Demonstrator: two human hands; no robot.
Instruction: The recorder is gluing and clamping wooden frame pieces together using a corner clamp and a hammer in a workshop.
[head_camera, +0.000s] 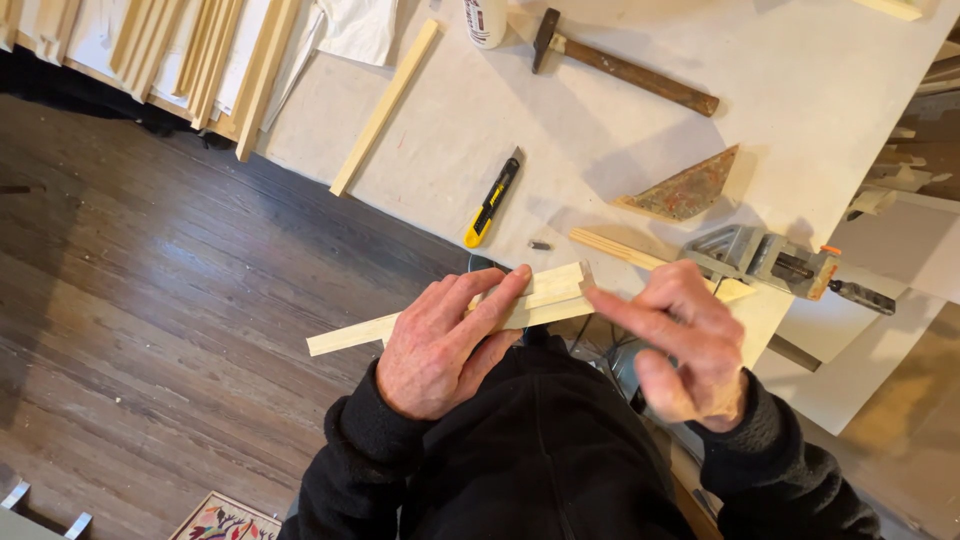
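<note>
L hand (440, 345) is closed round a pale wood moulding strip (545, 295), thumb and fingers wrapped over its middle, holding it in the air just off the near edge of the worktable (800, 90), w/ floor below. Strip runs roughly level, one end poking out past the L hand over the dark wood floor (150, 300), other end cut at an angle. R hand (690, 345) is loose and half open, holding nothing; its forefinger is stretched out w/ the tip touching the strip's cut end, other fingers curled. On the table: a yellow-black utility knife (492, 203) near the near edge, a small dark bit (540, 245) just beside it, a grey corner clamp (765, 258) gripping another strip (625, 252) at the near R corner, a paint-spattered triangular block (685, 190) behind the clamp, a hammer (625, 65) w/ wooden handle toward the far edge, a white bottle (486, 20) next to it, a long loose strip (385, 105) lying diagonally at the L edge. More strips (215, 55) are stacked far L.
</note>
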